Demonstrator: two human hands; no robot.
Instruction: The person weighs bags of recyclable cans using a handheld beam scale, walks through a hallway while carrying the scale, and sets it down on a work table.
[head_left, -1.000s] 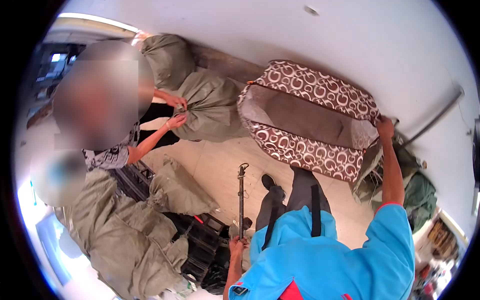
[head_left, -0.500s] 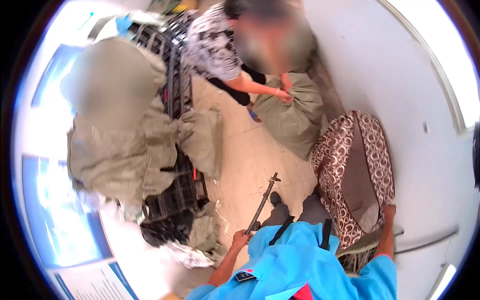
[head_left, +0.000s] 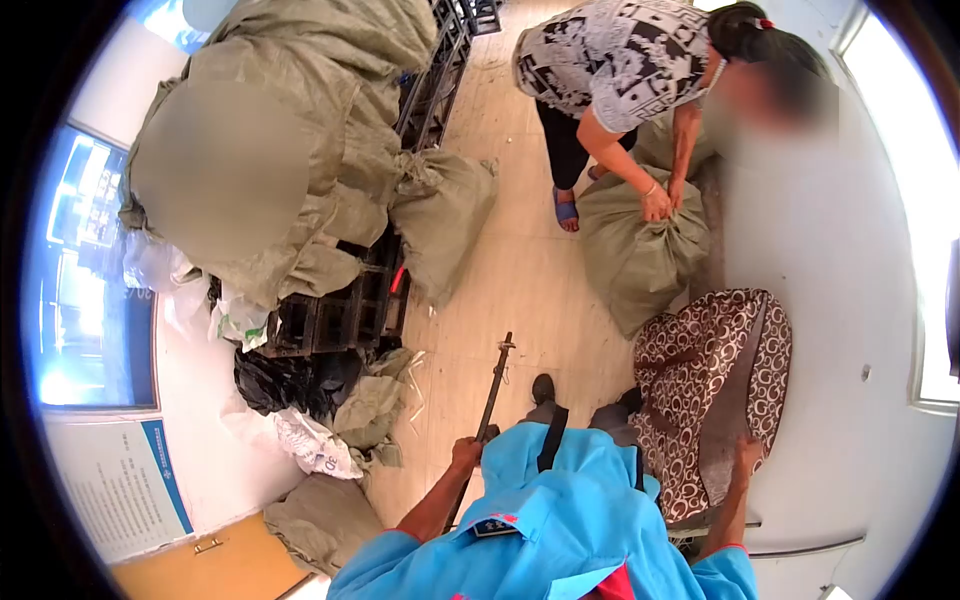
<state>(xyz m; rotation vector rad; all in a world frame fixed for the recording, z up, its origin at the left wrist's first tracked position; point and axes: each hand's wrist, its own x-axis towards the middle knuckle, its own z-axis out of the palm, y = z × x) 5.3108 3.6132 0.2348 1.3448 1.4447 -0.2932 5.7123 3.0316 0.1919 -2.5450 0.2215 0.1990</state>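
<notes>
My left hand [head_left: 467,453] is closed around a dark metal pole [head_left: 494,388] with a short crosspiece at its top end. The pole stands slightly tilted beside my leg. My right hand [head_left: 747,454] is at the edge of a large brown bag [head_left: 676,400] with a pale ring pattern. Its fingers are bent over the border of the bag's plain brown panel [head_left: 722,440]. The bag leans near the wall to my right, its lower end by my leg.
Ahead, another person [head_left: 620,70] bends over a tied green sack [head_left: 640,250], both hands at its neck. Green sacks [head_left: 350,110] lie over black crates [head_left: 350,310] on the left. Plastic bags [head_left: 310,445] lie below them. A thin rod [head_left: 810,551] is near the right wall.
My view has shifted, and the pole is more upright in my left hand. My right hand has moved inward along the bag's edge. The other person's head has moved right.
</notes>
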